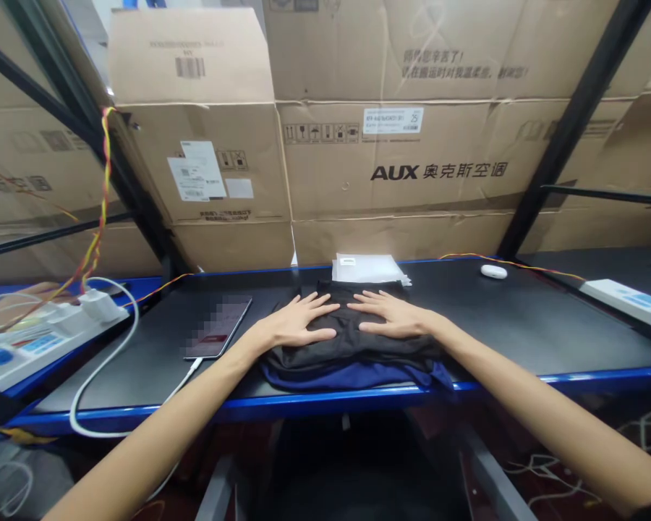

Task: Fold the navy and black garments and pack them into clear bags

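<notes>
Left hand and right hand, grips splayed, lie on wrinkled black cloth; blue cloth shows at six o'clock.

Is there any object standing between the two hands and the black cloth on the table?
Nothing visible does: the left hand and right hand rest directly on the black cloth. The phone lies off to the left, and the white packets lie behind the cloth.

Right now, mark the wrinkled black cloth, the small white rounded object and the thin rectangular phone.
Wrinkled black cloth (pixel 352 351): head view, front part of its upper surface.
Small white rounded object (pixel 493 272): head view, middle of its body.
Thin rectangular phone (pixel 221 329): head view, middle of its screen.
</notes>
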Motion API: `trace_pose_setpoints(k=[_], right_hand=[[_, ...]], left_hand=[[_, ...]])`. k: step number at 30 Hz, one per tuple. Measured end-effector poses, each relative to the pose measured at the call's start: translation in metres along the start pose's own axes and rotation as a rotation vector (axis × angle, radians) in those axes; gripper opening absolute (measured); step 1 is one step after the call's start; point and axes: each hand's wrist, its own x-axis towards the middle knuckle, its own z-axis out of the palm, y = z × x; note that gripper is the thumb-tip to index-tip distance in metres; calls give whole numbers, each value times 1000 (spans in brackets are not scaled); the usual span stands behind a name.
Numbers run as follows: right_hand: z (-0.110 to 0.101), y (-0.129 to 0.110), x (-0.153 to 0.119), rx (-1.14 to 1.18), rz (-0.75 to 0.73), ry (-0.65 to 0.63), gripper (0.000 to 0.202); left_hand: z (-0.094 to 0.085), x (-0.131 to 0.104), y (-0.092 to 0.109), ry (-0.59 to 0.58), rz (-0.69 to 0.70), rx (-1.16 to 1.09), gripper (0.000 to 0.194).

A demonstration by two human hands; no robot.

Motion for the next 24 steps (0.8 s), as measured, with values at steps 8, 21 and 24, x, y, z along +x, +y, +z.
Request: trace_pose_setpoints(k=[8, 21, 24], right_hand=[[0, 0, 1, -3, 11, -4, 72], [0, 2, 1, 31, -12, 14, 70], [1, 2, 1, 41, -7, 14, 70]], left_hand=[[1, 0, -2, 12, 18, -5, 72], [1, 1, -1, 8, 15, -7, 74], [1, 1, -2, 18, 19, -13, 74]])
